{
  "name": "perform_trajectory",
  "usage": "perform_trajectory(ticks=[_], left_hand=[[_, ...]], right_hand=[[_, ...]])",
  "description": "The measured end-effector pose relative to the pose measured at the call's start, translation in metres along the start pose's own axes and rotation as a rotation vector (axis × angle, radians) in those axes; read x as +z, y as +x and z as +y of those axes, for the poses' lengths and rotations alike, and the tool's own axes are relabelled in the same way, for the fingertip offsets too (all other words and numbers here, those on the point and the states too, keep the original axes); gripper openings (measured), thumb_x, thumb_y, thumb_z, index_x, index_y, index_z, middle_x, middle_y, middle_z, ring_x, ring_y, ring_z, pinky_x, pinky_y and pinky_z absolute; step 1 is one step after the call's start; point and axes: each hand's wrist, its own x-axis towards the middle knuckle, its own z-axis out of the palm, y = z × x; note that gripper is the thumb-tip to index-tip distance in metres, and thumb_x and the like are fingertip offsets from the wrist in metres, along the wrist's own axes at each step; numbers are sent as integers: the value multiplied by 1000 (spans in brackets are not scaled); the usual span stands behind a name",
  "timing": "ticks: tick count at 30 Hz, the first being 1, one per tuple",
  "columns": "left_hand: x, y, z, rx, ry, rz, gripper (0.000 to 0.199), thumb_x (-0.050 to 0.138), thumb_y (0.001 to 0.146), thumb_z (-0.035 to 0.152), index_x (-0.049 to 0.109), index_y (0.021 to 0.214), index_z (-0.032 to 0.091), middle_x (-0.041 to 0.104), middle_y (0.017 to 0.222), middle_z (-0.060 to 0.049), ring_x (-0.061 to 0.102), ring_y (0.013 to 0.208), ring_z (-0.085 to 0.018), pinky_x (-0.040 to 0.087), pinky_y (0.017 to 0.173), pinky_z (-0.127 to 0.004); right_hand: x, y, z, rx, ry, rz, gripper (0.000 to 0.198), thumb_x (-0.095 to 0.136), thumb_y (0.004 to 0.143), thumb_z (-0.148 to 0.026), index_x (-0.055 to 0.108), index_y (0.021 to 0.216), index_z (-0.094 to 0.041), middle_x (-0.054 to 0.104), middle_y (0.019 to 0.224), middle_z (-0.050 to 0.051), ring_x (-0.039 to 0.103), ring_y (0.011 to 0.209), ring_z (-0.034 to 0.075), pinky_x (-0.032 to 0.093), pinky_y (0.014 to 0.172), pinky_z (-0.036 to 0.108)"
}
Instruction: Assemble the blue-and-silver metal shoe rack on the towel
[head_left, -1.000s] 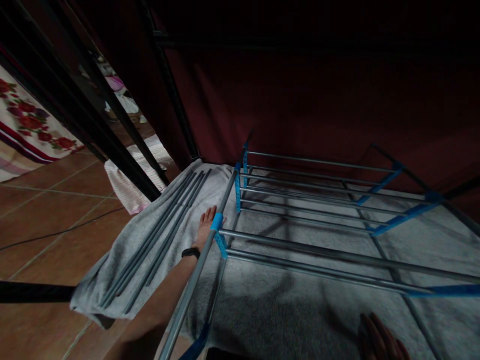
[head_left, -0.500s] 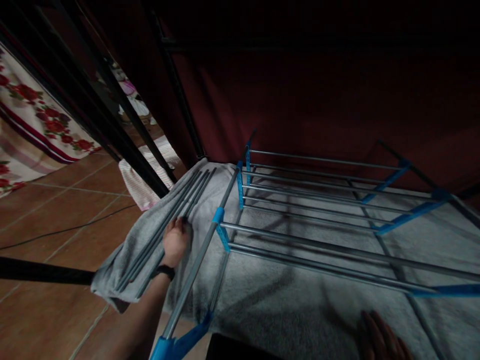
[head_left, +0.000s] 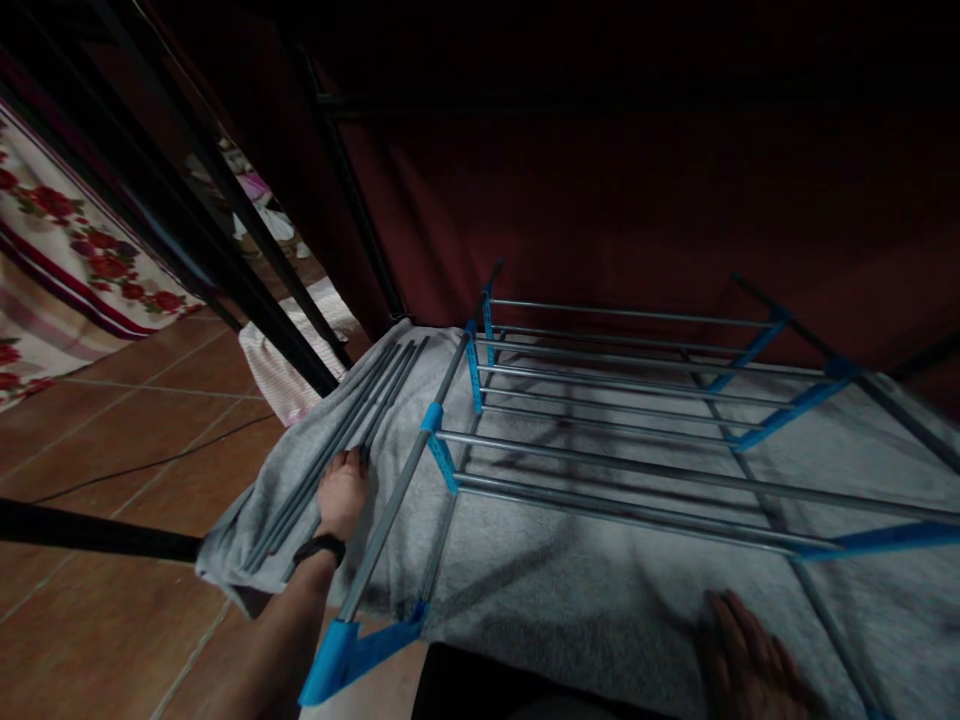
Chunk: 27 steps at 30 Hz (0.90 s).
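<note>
My left hand (head_left: pixel 343 497), with a dark band at the wrist, is at the right side of a row of loose grey metal tubes (head_left: pixel 330 455). Its fingers curl over a tube, and the palm hides part of it. Right of that hand stands a shoe-rack-like frame of metal tubes (head_left: pixel 637 470) with blue plastic connectors (head_left: pixel 433 418). Low on the right, my right hand (head_left: pixel 754 660) rests on the grey blanket (head_left: pixel 540 590), fingers stretched out and holding nothing. Shadow darkens part of it.
A dark red panel (head_left: pixel 637 220) stands behind the frame. Black metal posts (head_left: pixel 180 250) rise at the left. Beyond the blanket's edge lie brown floor tiles (head_left: pixel 112 620), a dark cable (head_left: pixel 157 463), a pale cloth (head_left: pixel 274 375) and a flowered cloth (head_left: pixel 90 235).
The view has shifted slightly, so the frame appears a little further left and higher. More of my right hand shows. My left hand stays at the loose tubes.
</note>
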Motion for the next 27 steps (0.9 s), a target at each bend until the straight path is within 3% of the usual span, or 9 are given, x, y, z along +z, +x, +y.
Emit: perform_trajectory(ticks=[4, 10, 17, 20, 24, 27], left_hand=[[-12, -1, 9, -45, 147, -93, 43, 36, 102, 26, 56, 136, 10, 62, 123, -24, 60, 112, -37, 48, 94, -49], [-30, 2, 24, -87, 143, -192, 40, 33, 106, 23, 52, 134, 1, 58, 128, -24, 55, 116, -30, 41, 95, -41], [-32, 0, 30, -62, 209, -140, 38, 30, 102, 15, 54, 122, -8, 53, 128, -31, 51, 119, -36, 41, 94, -42], [-34, -8, 34, -135, 170, -117, 37, 32, 101, 17, 51, 125, -5, 56, 125, -32, 56, 116, -36, 44, 91, -41], [-38, -24, 35, -212, 32, -185, 44, 36, 101, 26, 45, 136, 1, 64, 119, -28, 65, 101, -35, 47, 82, -41], [-41, -37, 29, -238, -62, -186, 44, 40, 100, 33, 54, 132, 6, 69, 110, -23, 67, 99, -33, 49, 82, -40]], right_hand=[[5, 0, 2, -15, -21, 28, 60, 39, 96, -36, 43, 155, -26, 56, 148, 11, 59, 125, 33, 42, 106, 52], [11, -6, 9, -94, -62, 46, 63, 40, 96, -29, 33, 158, -32, 55, 151, 10, 56, 130, 35, 40, 109, 55], [13, -8, 9, -132, -86, 31, 59, 38, 97, -27, 34, 156, -35, 56, 150, 10, 53, 134, 34, 37, 111, 56], [11, -5, 5, -68, -66, 47, 60, 39, 97, -31, 32, 157, -32, 55, 150, 11, 54, 132, 33, 37, 111, 55], [8, -2, -1, -44, -60, 52, 61, 39, 95, -31, 35, 156, -31, 54, 152, 10, 56, 131, 33, 38, 111, 54], [7, -2, -3, -38, -65, 65, 61, 40, 95, -31, 36, 155, -30, 53, 153, 10, 57, 129, 33, 39, 110, 54]])
